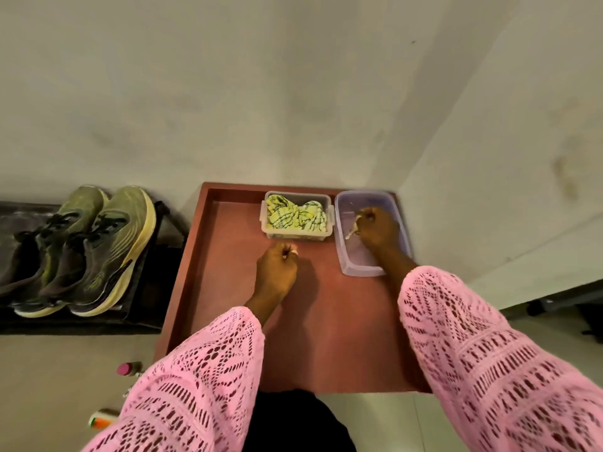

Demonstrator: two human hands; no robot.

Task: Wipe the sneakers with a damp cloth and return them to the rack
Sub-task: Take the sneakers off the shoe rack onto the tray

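Right hand [377, 231] is inside the purple tub [346, 256], fingers curled around a small pale wad [351, 230]. Probably a cloth being wetted; too small to be sure, and water in the tub cannot be confirmed. The tub's low walls would keep any drips off the red tray [228, 305], which likely explains working inside it.

Left hand [277, 272] rests on the tray floor, to the left of the right hand and nearer the person. Fingers are curled under. Something pale shows at the fingertips, but whether the hand holds anything cannot be told. It seems parked there as a brace while the other hand works.

Just beyond the left hand, touching the purple tub's left wall, sits a clear container [266, 216] with yellow-green cloths [295, 215] bunched inside, a spare supply within easy reach of either hand.

The sneakers [94, 249], olive with pale soles, stand as a pair on the dark rack [143, 308], well to the left of the left hand, off the tray. Neither hand touches them. Judgement: wiping not yet begun; cloth preparation is the step in hand.

Pink bottle [125, 368] on the floor, near the left sleeve.
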